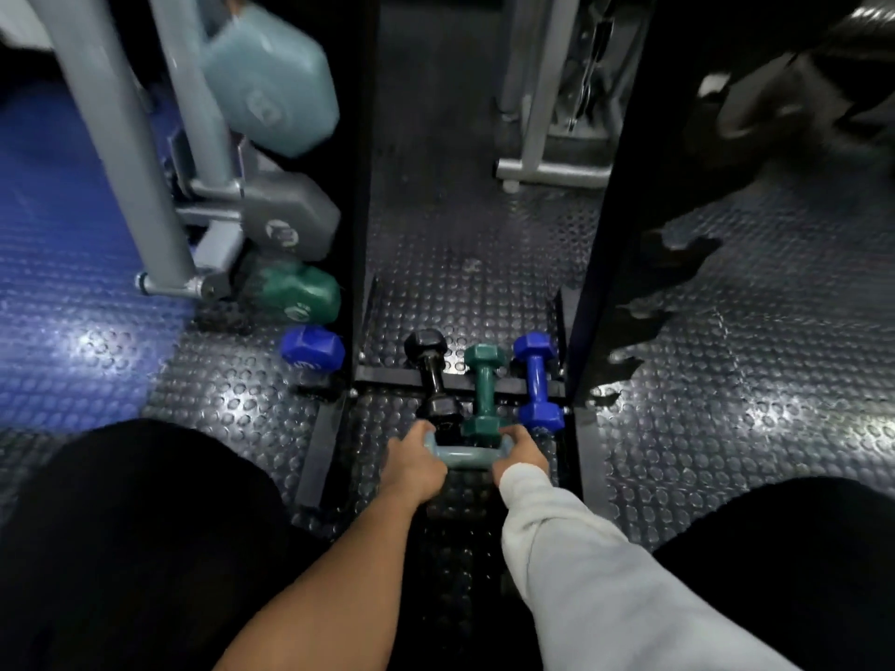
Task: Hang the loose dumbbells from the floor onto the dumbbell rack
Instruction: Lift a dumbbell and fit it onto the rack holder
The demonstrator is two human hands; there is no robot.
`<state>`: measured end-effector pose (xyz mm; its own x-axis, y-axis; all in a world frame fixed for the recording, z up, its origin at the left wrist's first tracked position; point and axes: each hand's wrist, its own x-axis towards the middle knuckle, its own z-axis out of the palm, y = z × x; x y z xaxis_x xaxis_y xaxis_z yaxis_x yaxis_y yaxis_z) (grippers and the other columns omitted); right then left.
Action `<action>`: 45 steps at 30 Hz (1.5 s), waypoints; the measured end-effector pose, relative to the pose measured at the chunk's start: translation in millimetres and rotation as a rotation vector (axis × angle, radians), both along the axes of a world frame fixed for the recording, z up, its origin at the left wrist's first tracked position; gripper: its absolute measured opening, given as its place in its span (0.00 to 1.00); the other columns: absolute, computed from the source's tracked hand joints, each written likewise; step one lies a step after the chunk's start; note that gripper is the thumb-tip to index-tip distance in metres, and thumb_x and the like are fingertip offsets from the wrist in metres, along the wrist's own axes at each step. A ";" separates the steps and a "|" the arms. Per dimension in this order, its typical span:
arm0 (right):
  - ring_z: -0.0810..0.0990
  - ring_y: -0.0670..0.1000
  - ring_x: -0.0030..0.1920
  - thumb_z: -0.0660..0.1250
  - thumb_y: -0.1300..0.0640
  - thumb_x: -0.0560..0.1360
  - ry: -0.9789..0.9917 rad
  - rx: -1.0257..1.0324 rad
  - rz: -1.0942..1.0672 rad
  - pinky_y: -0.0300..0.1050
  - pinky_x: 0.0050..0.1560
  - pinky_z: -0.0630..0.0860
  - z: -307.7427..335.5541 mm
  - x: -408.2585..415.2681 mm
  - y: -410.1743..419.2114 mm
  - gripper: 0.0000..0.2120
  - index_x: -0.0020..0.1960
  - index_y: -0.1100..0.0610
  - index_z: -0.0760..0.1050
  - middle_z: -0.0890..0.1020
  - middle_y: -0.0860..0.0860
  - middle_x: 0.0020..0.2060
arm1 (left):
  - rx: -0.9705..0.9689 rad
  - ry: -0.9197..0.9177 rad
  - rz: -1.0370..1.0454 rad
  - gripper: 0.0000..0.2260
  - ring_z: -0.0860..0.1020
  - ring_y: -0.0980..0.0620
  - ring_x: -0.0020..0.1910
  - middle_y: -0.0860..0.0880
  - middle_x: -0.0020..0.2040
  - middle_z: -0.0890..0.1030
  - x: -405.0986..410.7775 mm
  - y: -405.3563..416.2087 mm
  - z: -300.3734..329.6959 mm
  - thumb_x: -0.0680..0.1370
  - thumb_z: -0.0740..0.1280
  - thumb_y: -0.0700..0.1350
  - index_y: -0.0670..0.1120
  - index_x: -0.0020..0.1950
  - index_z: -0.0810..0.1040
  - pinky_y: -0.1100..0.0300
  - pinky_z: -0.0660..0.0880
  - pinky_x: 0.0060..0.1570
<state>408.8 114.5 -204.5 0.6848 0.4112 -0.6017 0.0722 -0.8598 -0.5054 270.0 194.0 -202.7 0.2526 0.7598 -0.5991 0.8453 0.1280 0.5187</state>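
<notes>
Low in the centre of the frame, both hands are curled round the ends of a pale teal dumbbell (pixel 466 451) that lies crosswise just above the studded floor (pixel 726 380): the left hand (pixel 415 462) grips its left head and the right hand (pixel 522 455), coming out of a light grey sleeve (pixel 581 549), grips its right head, so only the handle between them shows. Just beyond it three more loose dumbbells lie side by side across the rack's low crossbar (pixel 387 376): a black dumbbell (pixel 432 375), a green dumbbell (pixel 484 389) and a blue dumbbell (pixel 536 377). On the dark left upright (pixel 361 186) of the dumbbell rack, in the upper left of the frame, four heads already stick out in a column, teal, grey, green and blue from top to bottom, so some hanging looks done. By my reading the task is roughly midway: the pale teal one is being taken up and three remain on the floor. Whether the teal dumbbell has left the floor is hard to tell. The racked heads are motion-blurred, the notched right upright (pixel 629 234) is mostly in shadow, and the person's dark legs hide the lower corners.
</notes>
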 end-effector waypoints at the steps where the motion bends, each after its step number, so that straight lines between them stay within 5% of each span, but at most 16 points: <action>1: 0.75 0.56 0.46 0.61 0.61 0.80 0.007 0.036 -0.051 0.41 0.48 0.71 10.4 1.9 -0.4 0.15 0.62 0.48 0.75 0.80 0.57 0.57 | 0.026 -0.017 -0.017 0.24 0.76 0.45 0.48 0.46 0.61 0.69 3.0 2.9 12.8 0.77 0.65 0.38 0.63 0.66 0.71 0.54 0.76 0.46; 8: 0.79 0.59 0.49 0.72 0.58 0.72 -0.047 0.317 -0.293 0.45 0.51 0.75 102.6 15.8 -5.5 0.23 0.66 0.52 0.73 0.82 0.57 0.54 | 0.230 -0.223 -0.063 0.27 0.77 0.45 0.50 0.46 0.58 0.73 22.2 20.1 94.7 0.73 0.68 0.37 0.62 0.66 0.73 0.51 0.79 0.56; 11: 0.77 0.53 0.44 0.72 0.58 0.72 -0.085 0.454 -0.335 0.43 0.47 0.72 143.4 26.2 -12.5 0.20 0.62 0.47 0.74 0.81 0.53 0.49 | 0.291 -0.353 -0.078 0.30 0.78 0.45 0.50 0.49 0.55 0.71 33.3 22.1 127.3 0.71 0.69 0.36 0.64 0.66 0.73 0.46 0.82 0.52; 18: 0.81 0.52 0.44 0.77 0.61 0.67 -0.271 0.751 -0.415 0.41 0.48 0.73 231.3 45.1 -32.0 0.23 0.54 0.42 0.74 0.83 0.47 0.45 | 0.498 -0.601 -0.177 0.33 0.78 0.54 0.47 0.54 0.54 0.71 60.8 21.9 219.6 0.70 0.70 0.35 0.73 0.59 0.70 0.61 0.79 0.46; 22: 0.82 0.51 0.48 0.77 0.64 0.66 -0.418 0.888 -0.415 0.42 0.53 0.73 292.4 62.5 -45.8 0.26 0.59 0.46 0.77 0.83 0.46 0.47 | 0.570 -0.738 -0.234 0.31 0.77 0.59 0.48 0.55 0.55 0.71 83.8 20.7 269.7 0.71 0.74 0.36 0.66 0.65 0.73 0.75 0.72 0.42; 30: 0.81 0.38 0.43 0.77 0.59 0.68 -0.602 1.105 -0.399 0.44 0.51 0.79 383.2 129.9 -41.5 0.20 0.58 0.45 0.82 0.84 0.39 0.44 | 0.733 -0.861 -0.352 0.28 0.75 0.54 0.53 0.55 0.60 0.63 129.2 8.4 349.5 0.76 0.76 0.51 0.65 0.68 0.64 0.58 0.78 0.57; 34: 0.82 0.42 0.53 0.78 0.51 0.71 -0.673 1.161 -0.319 0.40 0.55 0.76 396.7 168.7 -20.6 0.21 0.63 0.48 0.81 0.84 0.43 0.52 | 0.735 -0.958 -0.313 0.30 0.73 0.57 0.56 0.58 0.60 0.58 148.5 -2.2 351.4 0.75 0.77 0.55 0.67 0.70 0.61 0.57 0.76 0.61; 39: 0.81 0.47 0.53 0.71 0.52 0.77 -0.670 1.204 -0.204 0.41 0.52 0.76 365.4 187.1 -0.5 0.13 0.59 0.47 0.72 0.81 0.44 0.51 | 0.733 -0.991 -0.307 0.31 0.73 0.63 0.55 0.62 0.60 0.57 157.4 2.1 325.7 0.74 0.78 0.56 0.71 0.69 0.63 0.61 0.78 0.58; 45: 0.74 0.51 0.65 0.68 0.41 0.73 -0.533 1.114 0.037 0.59 0.66 0.74 353.1 217.3 -11.9 0.21 0.62 0.38 0.63 0.70 0.51 0.65 | 0.646 -0.930 -0.391 0.33 0.70 0.60 0.62 0.59 0.63 0.53 164.4 0.5 300.3 0.79 0.70 0.60 0.66 0.75 0.51 0.60 0.71 0.65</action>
<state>626.1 102.6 148.6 0.7144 0.5444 0.4397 0.5084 0.0279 -0.8606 434.4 194.5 97.6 0.6680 0.6282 0.3989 0.0363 -0.5630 0.8257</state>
